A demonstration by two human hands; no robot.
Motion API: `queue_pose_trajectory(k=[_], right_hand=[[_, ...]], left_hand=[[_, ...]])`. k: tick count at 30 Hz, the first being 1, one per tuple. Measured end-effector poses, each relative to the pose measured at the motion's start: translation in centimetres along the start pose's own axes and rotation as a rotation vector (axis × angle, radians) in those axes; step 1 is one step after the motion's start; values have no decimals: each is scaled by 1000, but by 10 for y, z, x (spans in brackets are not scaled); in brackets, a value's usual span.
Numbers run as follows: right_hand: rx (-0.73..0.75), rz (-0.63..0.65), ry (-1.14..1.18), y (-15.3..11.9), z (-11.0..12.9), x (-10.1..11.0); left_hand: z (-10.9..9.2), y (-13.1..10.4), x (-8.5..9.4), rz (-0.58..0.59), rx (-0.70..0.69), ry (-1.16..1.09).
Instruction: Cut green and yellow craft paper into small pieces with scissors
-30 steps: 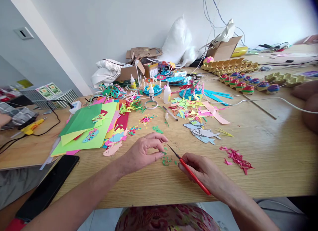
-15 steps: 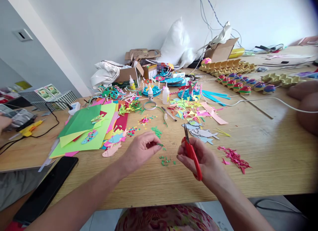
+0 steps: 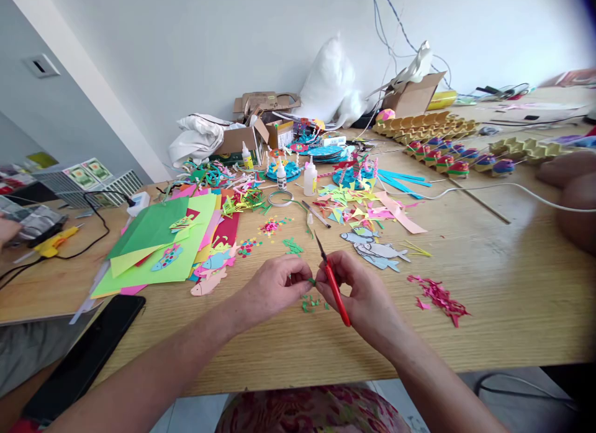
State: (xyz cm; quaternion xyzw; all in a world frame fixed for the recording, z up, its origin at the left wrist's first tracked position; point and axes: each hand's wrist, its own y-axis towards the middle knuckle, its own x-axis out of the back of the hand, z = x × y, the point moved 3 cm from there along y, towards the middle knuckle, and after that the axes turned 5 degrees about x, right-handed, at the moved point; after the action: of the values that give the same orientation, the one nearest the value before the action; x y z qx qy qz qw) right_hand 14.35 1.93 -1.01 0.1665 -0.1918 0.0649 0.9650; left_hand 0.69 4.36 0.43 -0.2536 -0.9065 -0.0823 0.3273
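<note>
Between its thumb and fingers my left hand (image 3: 279, 284) pinches a small green paper piece (image 3: 311, 282). My right hand (image 3: 356, 290) is closed around red-handled scissors (image 3: 334, 290), blades pointing up and away, and its thumb and fingertip meet the left fingers at the green piece. Under the hands lie green paper scraps (image 3: 310, 304) on the wooden table (image 3: 261, 358). A little pile of green cut pieces (image 3: 292, 245) sits just beyond my left hand. Grey-blue paper fish (image 3: 379, 251) lie beyond my right hand, and dark pink paper strips (image 3: 440, 299) are to its right.
Coloured paper sheets (image 3: 153, 234) and a black phone (image 3: 88, 352) occupy the left. Glue bottles (image 3: 310, 177), paper scraps (image 3: 349, 200) and a tape ring (image 3: 280, 199) stand or lie farther back. Egg trays (image 3: 426, 127) are at the back right, beside painted eggs (image 3: 459, 168). Another person's arm shows at the right edge.
My right hand has moved left with the scissors and now meets my left hand at the green piece. My left hand has shifted slightly right.
</note>
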Motion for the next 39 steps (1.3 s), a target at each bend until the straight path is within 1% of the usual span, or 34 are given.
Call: queue_pose_trajectory(k=[3,6,9,14,18,21,23,25,28,30,34,39], right_hand=[[-36,-40,110,-1,-5,-4],[-62,-50,175,-1,-6,-5],[-62,-63,181,-1,-3,-3],[-46,-63,149,1,0,0],[-40,-96,151,2,-1,-2],[-31,-110,163,1,1,-4],[-19,-114,134,-2,5,-2],[-8,-94,41,-7,8,-1],[5,-25,-127,-17,10,1],[24,22,-183,-22,10,0],[51,76,-228,-26,8,-4],[43,74,-247,-24,8,-6]], left_hand=[[3,0,-2,-36,17,-173],[5,0,-4,-6,51,-314],[5,0,-4,2,71,-295],[1,-1,-2,7,66,-266],[2,-3,-5,37,79,-261],[3,-3,-7,10,62,-272],[2,-3,-6,-22,46,-326],[0,-3,-2,-46,56,-403],[-3,-5,4,-85,109,-524],[-3,-7,6,-102,126,-583],[-5,-7,6,-106,104,-641],[-7,-6,5,-80,97,-659]])
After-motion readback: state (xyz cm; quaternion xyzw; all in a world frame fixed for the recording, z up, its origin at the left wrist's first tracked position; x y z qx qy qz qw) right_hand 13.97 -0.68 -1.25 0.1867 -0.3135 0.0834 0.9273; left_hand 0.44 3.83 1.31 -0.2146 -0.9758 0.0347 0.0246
